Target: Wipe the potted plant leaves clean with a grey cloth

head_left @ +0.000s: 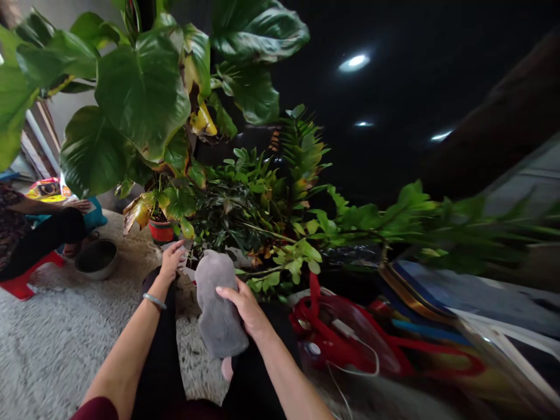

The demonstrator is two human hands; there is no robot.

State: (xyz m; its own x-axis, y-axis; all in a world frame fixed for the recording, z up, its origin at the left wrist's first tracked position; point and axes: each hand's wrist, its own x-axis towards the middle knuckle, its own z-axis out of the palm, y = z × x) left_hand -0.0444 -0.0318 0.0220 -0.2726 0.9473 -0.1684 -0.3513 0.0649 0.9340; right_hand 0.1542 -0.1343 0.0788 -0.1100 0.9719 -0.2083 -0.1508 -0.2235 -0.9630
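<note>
While the right hand (245, 306) grips it, the grey plush piece (221, 312) lies above the seated person's lap.

The thumb presses the front face near one edge, with the fingers behind; a pink part (227, 368) shows below. The left hand (172, 261) is beside the foliage, fingers partly bent; whether they hold anything, I cannot tell. For good control, the thumb is best laid flat, pressing lightly so that the soft pile does not bunch, with the opposite edge supported against sagging.

Containers: a red pot (161, 231) bears a plant with yellowing leaves; a basin (110, 269) stands on the floor (87, 332) near another person (26, 230), its dark contents indistinct; a red bag (315, 291) has a white block (344, 328) and a cable (377, 361) at its clear side.
</note>
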